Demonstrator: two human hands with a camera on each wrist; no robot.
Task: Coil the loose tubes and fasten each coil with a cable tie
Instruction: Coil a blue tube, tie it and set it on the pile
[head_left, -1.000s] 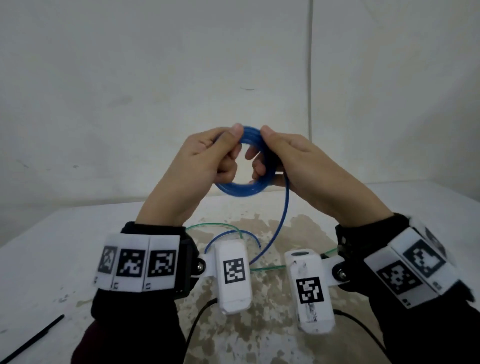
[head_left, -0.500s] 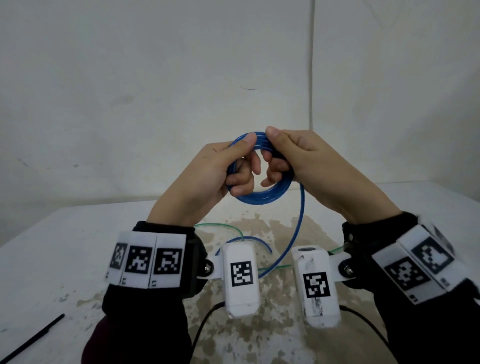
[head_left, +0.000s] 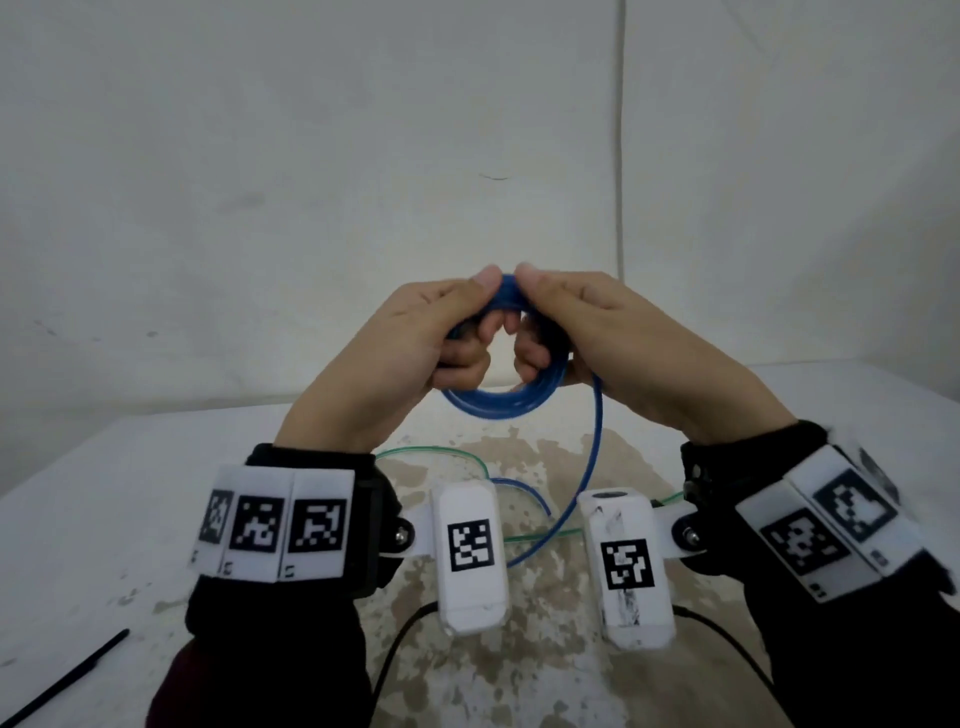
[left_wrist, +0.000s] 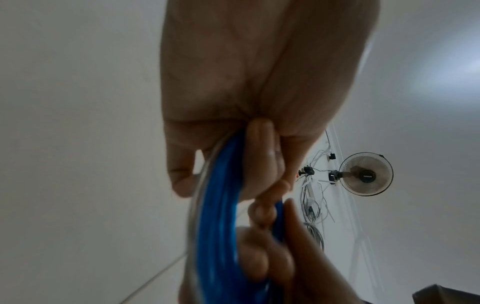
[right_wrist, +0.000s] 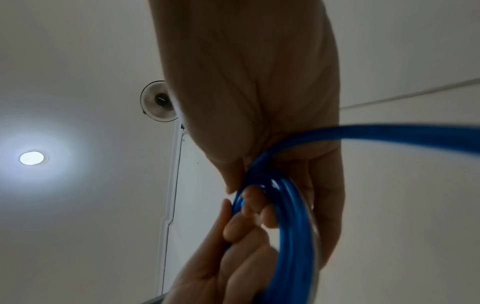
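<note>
You are gripping the blue tube coil with your left hand and right hand, fingers curled round it, above the stained white tabletop; a green tube and black cable tie are lying below.

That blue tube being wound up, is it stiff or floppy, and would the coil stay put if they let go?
Probably springy, not limp: the blue tube forms smooth round loops, and its tail arcs downward without kinking. It would likely spring open if released, since the left hand and right hand both pinch it.
</note>
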